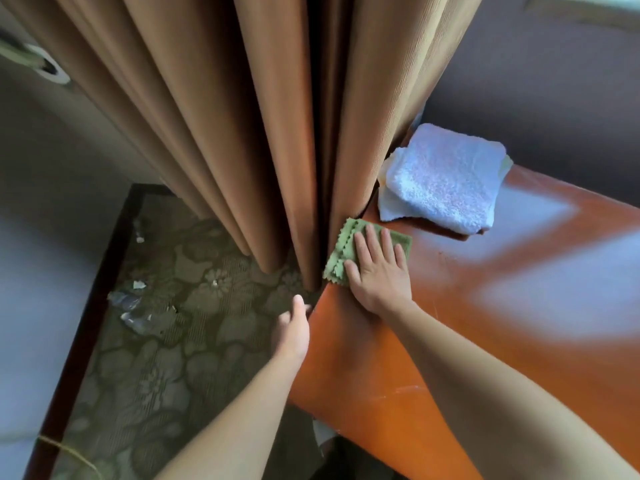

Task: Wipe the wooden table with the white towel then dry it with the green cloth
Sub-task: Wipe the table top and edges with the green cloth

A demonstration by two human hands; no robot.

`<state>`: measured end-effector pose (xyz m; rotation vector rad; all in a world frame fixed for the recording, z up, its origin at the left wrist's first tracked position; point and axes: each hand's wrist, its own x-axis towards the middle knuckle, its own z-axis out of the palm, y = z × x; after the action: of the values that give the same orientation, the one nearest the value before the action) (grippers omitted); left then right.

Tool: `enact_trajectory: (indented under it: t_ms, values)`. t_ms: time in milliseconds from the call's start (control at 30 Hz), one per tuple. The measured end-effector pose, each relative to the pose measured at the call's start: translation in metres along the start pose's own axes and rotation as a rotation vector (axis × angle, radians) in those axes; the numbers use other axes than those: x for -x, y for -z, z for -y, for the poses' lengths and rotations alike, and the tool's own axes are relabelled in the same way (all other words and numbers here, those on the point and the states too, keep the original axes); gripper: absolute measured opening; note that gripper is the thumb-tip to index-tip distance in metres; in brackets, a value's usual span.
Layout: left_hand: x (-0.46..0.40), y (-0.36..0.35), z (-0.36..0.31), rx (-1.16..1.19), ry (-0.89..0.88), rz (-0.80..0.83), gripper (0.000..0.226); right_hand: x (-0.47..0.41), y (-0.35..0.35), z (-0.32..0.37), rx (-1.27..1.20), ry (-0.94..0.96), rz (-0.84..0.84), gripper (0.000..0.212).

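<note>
The glossy orange-brown wooden table fills the right half of the head view. A small green cloth lies flat near the table's left edge, and my right hand presses on it with straight, spread fingers. The folded white towel rests on the table's far corner, apart from the cloth. My left hand hangs beside the table's left edge, fingers loose, holding nothing.
Brown curtain folds hang down right against the table's left edge and the cloth. A dark patterned carpet with scraps of litter covers the floor on the left. A grey wall rises behind the towel.
</note>
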<state>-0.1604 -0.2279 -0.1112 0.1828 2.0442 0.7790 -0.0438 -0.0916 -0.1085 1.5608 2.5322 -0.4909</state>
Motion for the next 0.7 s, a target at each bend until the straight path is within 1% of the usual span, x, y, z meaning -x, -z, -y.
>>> enact_trajectory:
  t_ms: [67, 100, 133, 167, 200, 233, 267, 333, 400, 467, 533, 567, 633, 700]
  values:
    - [0.001, -0.002, -0.002, -0.051, 0.019, -0.071, 0.06, 0.01, -0.008, 0.013, 0.003, 0.046, -0.014, 0.064]
    - [0.0, 0.0, -0.006, 0.007, 0.078, -0.055, 0.064, 0.028, -0.015, 0.023, 0.01, 0.106, -0.012, 0.063]
    - [-0.002, 0.003, -0.013, 0.162, 0.14, 0.011, 0.067, 0.053, -0.024, 0.032, 0.013, 0.174, -0.014, 0.063]
    - [-0.006, 0.006, -0.021, 0.326, 0.19, 0.115, 0.069, 0.082, -0.032, 0.04, 0.011, 0.228, -0.007, 0.062]
    - [-0.007, 0.01, -0.032, 0.436, 0.212, 0.204, 0.072, 0.108, -0.039, 0.045, 0.01, 0.273, 0.001, 0.061]
    - [-0.01, 0.013, -0.042, 0.441, 0.187, 0.278, 0.074, 0.128, -0.044, 0.045, 0.015, 0.309, 0.012, 0.06]
    - [-0.013, 0.012, -0.051, 0.385, 0.145, 0.335, 0.074, 0.142, -0.047, 0.043, 0.028, 0.338, 0.039, 0.06]
    - [-0.013, 0.007, -0.064, 0.245, 0.063, 0.39, 0.073, 0.146, -0.046, 0.035, 0.061, 0.391, 0.093, 0.06]
    - [-0.011, 0.001, -0.069, 0.19, 0.039, 0.447, 0.073, 0.122, -0.036, 0.028, 0.065, 0.354, 0.08, 0.061]
    - [-0.01, 0.002, -0.062, 0.227, 0.055, 0.5, 0.075, 0.074, -0.02, 0.02, 0.019, 0.202, 0.016, 0.063]
    - [-0.008, 0.009, -0.053, 0.253, 0.055, 0.491, 0.068, 0.025, -0.005, 0.01, 0.002, 0.042, 0.024, 0.063]
    - [-0.009, 0.011, -0.048, 0.255, 0.056, 0.49, 0.066, 0.011, 0.0, 0.006, 0.008, 0.0, 0.043, 0.063]
    - [-0.007, 0.016, -0.043, 0.325, 0.066, 0.516, 0.067, 0.017, -0.004, 0.011, 0.03, 0.002, 0.05, 0.064]
    - [-0.007, 0.015, -0.042, 0.367, 0.079, 0.52, 0.068, 0.066, -0.024, 0.034, 0.04, 0.107, 0.028, 0.064]
